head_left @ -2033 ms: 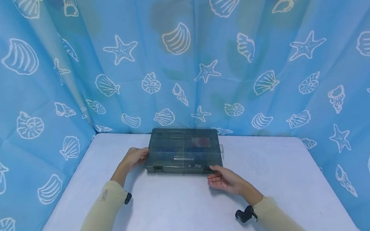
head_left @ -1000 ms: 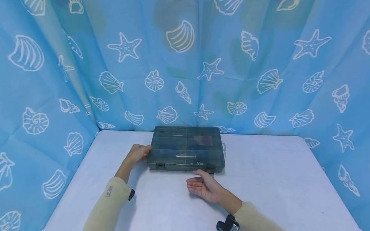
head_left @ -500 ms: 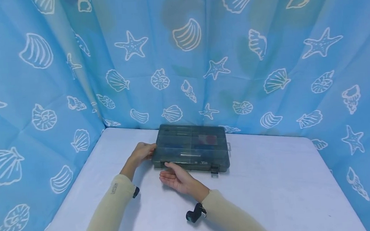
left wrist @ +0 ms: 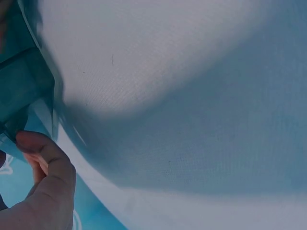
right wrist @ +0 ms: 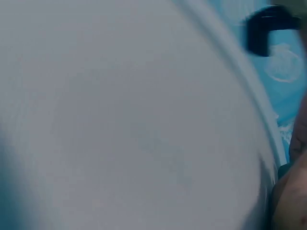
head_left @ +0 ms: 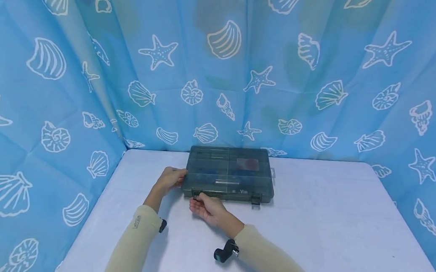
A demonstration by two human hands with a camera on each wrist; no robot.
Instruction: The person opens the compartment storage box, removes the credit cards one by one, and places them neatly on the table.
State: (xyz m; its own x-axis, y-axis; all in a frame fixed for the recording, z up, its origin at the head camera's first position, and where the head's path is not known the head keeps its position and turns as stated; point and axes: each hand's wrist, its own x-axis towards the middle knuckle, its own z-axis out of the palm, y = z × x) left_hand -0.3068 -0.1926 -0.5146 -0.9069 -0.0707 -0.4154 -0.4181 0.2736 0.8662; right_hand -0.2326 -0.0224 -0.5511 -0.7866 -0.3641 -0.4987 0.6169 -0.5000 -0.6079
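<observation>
Box (head_left: 213, 174) closed: left hand (head_left: 170, 178) grips side, right hand (head_left: 212, 210) at left latch (head_left: 196, 192).

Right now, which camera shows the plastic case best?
The head view: nearly all of the case shows, from above. The left wrist view has only a cropped part; the right wrist view, nothing clearly recognizable.
</observation>
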